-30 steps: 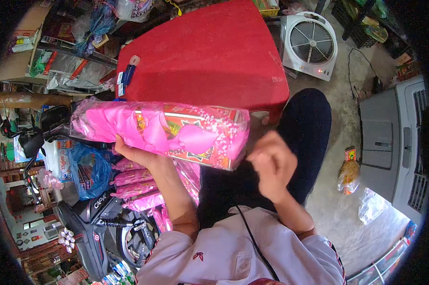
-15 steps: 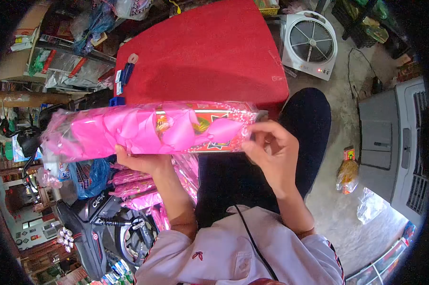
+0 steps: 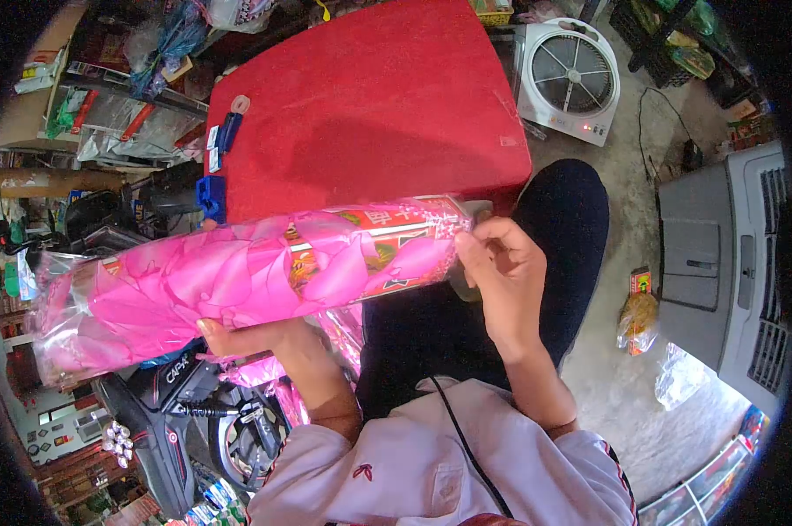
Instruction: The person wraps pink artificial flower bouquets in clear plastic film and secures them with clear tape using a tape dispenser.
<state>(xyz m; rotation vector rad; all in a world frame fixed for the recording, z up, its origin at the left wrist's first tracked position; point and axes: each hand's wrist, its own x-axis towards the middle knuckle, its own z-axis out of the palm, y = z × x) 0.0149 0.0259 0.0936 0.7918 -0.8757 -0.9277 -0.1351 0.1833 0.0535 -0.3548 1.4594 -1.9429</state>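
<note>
A long package (image 3: 238,263) of pink petal-like pieces and red printed card, wrapped in clear plastic, lies across both my hands, over my lap and the near edge of the red table. My left hand (image 3: 260,337) holds it from below near the middle, thumb along the lower edge and the other fingers hidden behind. At the right end my right hand (image 3: 505,276) pinches the plastic wrap between thumb and bent fingers. The loose clear wrap at the left end is crumpled.
The red table (image 3: 361,96) bears a blue tape dispenser (image 3: 210,197) and small blue items at its left. A white box fan (image 3: 571,79) stands on the right. More pink packages (image 3: 291,394) lie below my left arm beside a motorbike (image 3: 163,430). A grey cabinet (image 3: 694,254) is far right.
The package has tilted, its left end swinging down and toward me and reaching farther left. My left hand has moved slightly down and left; my right hand stays at the right end.
</note>
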